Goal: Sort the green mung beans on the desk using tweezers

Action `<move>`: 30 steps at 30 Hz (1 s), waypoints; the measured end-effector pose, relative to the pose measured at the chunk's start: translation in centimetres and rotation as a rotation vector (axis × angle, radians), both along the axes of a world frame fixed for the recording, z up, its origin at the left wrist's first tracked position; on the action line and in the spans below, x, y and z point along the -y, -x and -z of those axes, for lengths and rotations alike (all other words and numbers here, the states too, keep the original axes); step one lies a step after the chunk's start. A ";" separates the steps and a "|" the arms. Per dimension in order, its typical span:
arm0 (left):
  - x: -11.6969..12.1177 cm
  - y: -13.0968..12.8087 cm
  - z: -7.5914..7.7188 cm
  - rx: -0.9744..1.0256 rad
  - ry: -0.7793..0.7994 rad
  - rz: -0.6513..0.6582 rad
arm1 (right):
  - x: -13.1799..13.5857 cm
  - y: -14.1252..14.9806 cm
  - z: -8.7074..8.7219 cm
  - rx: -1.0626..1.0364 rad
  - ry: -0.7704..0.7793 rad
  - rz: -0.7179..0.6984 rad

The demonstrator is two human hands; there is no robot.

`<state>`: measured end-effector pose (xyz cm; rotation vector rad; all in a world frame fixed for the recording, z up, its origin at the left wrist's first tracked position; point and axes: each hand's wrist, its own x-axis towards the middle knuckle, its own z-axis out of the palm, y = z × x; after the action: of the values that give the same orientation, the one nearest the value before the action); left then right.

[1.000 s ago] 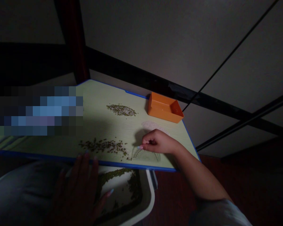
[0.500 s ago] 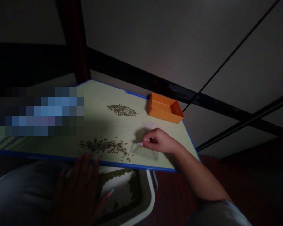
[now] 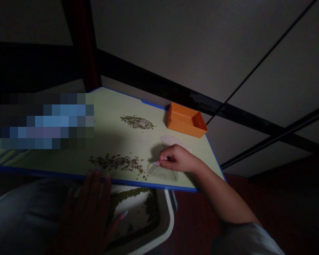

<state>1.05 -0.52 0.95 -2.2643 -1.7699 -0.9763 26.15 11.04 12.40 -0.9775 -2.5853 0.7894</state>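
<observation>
My right hand is closed, thumb against bent fingers, above the right part of the pale tabletop. What it pinches, if anything, is hidden. Just below its fingertips lies a clear half-round plastic protractor; I cannot tell whether they touch it. My left hand, in deep shadow, has its fingers stretched and spread at the table's front edge. A loose scatter of green beans or seeds lies between the hands. Farther back is a second pile of green and pale grains.
An orange open box stands at the back right corner. In front of it is a patch of pale grains, partly behind my right hand. Below the front edge sits a white tub with green grains in it. A blurred patch covers the left.
The view has shifted slightly, moving the scene a little upward. My right hand has moved very slightly left; the scatter of beans looks the same.
</observation>
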 end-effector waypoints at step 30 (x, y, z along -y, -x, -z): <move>0.0 0.0 -0.1 -0.020 0.014 -0.005 | -0.3 -0.1 0.1 0.064 -0.006 0.064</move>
<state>1.07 -0.50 1.09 -2.2693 -1.7788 -0.9402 26.30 11.35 12.30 -1.0948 -2.5944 0.7459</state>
